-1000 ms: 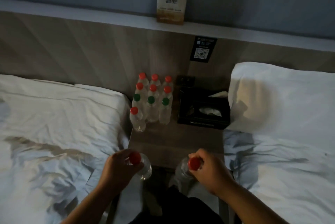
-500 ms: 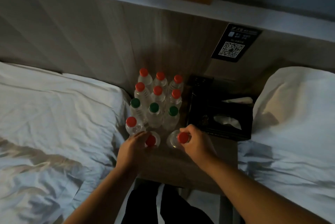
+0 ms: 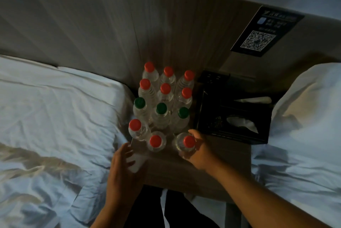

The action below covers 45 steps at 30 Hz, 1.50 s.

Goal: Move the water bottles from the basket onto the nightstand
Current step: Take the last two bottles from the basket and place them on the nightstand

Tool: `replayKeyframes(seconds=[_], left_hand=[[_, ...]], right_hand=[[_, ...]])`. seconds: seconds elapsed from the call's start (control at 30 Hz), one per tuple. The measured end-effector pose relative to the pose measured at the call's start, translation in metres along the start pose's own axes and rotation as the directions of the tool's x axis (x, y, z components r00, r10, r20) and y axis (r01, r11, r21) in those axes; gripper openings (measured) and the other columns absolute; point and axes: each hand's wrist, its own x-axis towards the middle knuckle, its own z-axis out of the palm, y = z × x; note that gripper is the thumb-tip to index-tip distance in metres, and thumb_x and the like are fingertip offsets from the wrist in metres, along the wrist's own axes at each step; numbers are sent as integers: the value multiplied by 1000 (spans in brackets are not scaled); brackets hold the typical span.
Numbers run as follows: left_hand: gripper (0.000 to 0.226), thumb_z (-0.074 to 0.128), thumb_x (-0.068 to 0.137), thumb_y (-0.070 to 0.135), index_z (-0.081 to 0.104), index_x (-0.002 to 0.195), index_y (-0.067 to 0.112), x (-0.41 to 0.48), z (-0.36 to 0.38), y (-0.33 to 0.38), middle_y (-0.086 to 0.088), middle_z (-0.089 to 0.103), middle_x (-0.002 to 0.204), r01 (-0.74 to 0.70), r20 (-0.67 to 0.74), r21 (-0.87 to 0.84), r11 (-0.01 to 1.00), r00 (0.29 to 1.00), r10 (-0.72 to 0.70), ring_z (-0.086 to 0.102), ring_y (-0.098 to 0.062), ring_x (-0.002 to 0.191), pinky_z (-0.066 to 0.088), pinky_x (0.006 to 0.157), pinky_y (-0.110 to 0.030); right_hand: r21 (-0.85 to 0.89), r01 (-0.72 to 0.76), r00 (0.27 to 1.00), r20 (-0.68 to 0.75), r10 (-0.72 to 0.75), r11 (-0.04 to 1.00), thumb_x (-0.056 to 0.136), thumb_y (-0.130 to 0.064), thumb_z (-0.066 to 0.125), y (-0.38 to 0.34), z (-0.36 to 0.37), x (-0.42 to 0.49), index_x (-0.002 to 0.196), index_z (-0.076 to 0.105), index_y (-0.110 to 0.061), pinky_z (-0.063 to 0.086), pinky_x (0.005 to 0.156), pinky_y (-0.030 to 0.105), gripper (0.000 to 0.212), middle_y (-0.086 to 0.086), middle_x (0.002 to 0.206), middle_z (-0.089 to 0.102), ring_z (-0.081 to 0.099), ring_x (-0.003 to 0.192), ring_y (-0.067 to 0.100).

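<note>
Dim room; narrow wood-grain counter [image 3: 177, 172] sits between two beds, backed by a pale wood-grain headboard panel [image 3: 92, 24]; left bed [image 3: 55, 117] in creased white sheets; white pillow [image 3: 313, 98] of the right bed just beside the counter.

Twelve water bottles [image 3: 161, 117] stand upright on the counter's left half, packed in four rows of three; two back rows red-capped, third row green-capped, front row red-capped.

Right hand [image 3: 201, 152]: grip clamped round the front-right bottle [image 3: 188, 141], in line with the front row.

Left hand [image 3: 123, 165]: grip apart, fingers loose, holding nothing; just beside the front-middle bottle [image 3: 155, 141].

Black tissue box [image 3: 232, 117] right of the bottles, white tissue poking out; dark QR placard [image 3: 258, 37] on the panel above it.
</note>
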Motion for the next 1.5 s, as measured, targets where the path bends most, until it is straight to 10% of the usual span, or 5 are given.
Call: replayKeyframes(seconds=[0.2, 0.37, 0.73, 1.07, 1.5], left_hand=[[118, 92, 46, 10, 20, 125, 59, 38, 35, -29, 24, 42, 121, 156, 325, -97, 983, 939, -117, 51, 13, 107, 44, 83, -4], [104, 94, 40, 24, 35, 126, 33, 63, 63, -45, -6, 57, 120, 86, 196, -213, 973, 980, -44, 62, -20, 108, 56, 86, -47], [75, 85, 58, -4, 44, 120, 10, 69, 80, -34, -3, 67, 104, 148, 152, -408, 901, 984, -93, 70, -9, 92, 61, 72, -28], [71, 90, 55, 15, 55, 117, 14, 105, 34, -37, 2, 71, 99, 93, 344, -237, 967, 939, -6, 69, -7, 89, 55, 68, -16], [54, 88, 59, 10, 62, 106, 13, 99, 47, -33, -3, 72, 97, 65, 279, -230, 971, 960, 2, 69, -10, 86, 56, 68, -14]], right_hand=[[-33, -139, 986, 84, 141, 990, 71, -18, 81, 7, 5, 18, 143, 29, -19, 39, 102, 33, 89, 0, 130, 48, 45, 127, 26], [30, -124, 989, 81, 122, 992, 64, -16, 85, 14, 9, 29, 113, 46, -32, 45, 96, 32, 65, -7, 113, 55, 55, 112, 20], [258, -7, 998, 59, -8, 966, 69, -19, 80, 15, 30, 31, 119, 46, -38, 47, 94, 27, 63, -16, 110, 61, 57, 103, 1], [180, -73, 997, 26, 70, 981, 69, -19, 81, 23, 39, 41, 128, -16, -65, 35, 106, 34, 123, -9, 143, 40, 38, 130, 12], [205, -15, 996, -82, 33, 979, 69, -14, 80, 31, 47, 55, 135, 3, -56, 38, 94, 29, 110, -24, 109, 47, 43, 110, 3]])
